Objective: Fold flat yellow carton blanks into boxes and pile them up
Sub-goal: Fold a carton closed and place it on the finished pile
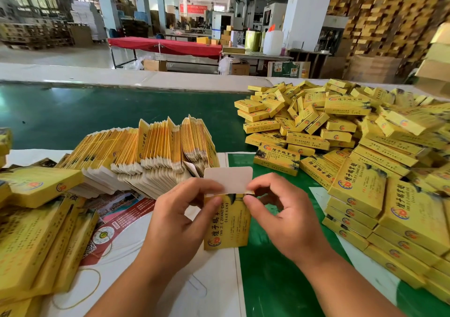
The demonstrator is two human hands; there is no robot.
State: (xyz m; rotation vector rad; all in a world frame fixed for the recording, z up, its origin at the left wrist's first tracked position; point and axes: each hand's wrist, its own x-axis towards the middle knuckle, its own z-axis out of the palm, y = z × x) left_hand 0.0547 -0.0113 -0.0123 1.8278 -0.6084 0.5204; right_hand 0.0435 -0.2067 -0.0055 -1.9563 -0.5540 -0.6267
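Nearest you, both hands hold one yellow carton (227,221) upright above the near edge of the green table (275,280). Your left hand (181,219) pinches its upper left corner, and your right hand (283,215) pinches the upper right, fingertips at the fold line under the white top flap (227,180), which stands open and not yet tucked.

The carton looks like thin printed card: light, springy at the creases and easily dented, so hold it by the side edges near the top and press the flap along its score, not on the printed face.

Just beyond your hands, to the left, flat blanks (155,151) stand on edge in a fanned row. No bin or tray shows; the folded boxes lie loose in a heap (345,131) far right, with neater stacks (379,212) near right and more folded boxes (36,219) near left.
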